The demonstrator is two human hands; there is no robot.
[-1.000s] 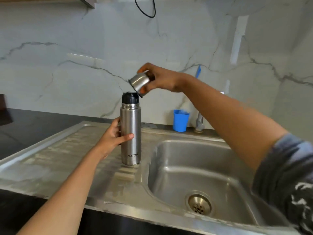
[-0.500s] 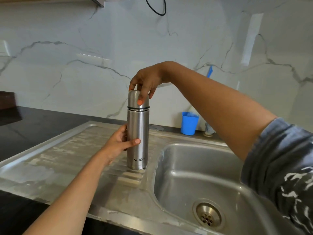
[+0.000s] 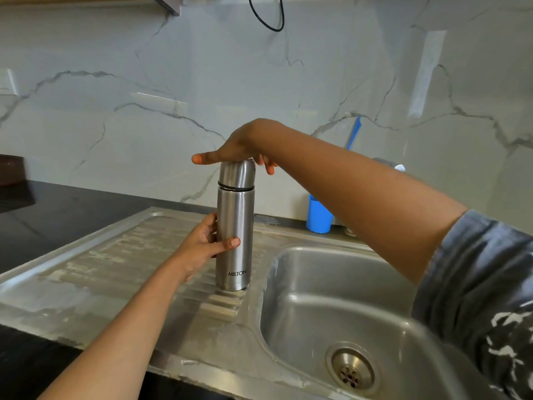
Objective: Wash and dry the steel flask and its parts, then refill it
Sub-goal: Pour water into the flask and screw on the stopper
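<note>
The tall brushed-steel cylindrical flask [image 3: 235,235], capped and lettered MILTON, stands upright on the ribbed steel drainboard [image 3: 115,269]. Left hand [image 3: 202,243] grips its middle; right hand [image 3: 239,145] rests flat-palmed on the cap [image 3: 237,173], thumb outstretched.

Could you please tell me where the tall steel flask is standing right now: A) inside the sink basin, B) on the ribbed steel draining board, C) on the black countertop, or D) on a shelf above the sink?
B: the tall steel flask stands upright on the ribbed steel draining board, beside the sink basin, with the left hand gripping its body.
</note>
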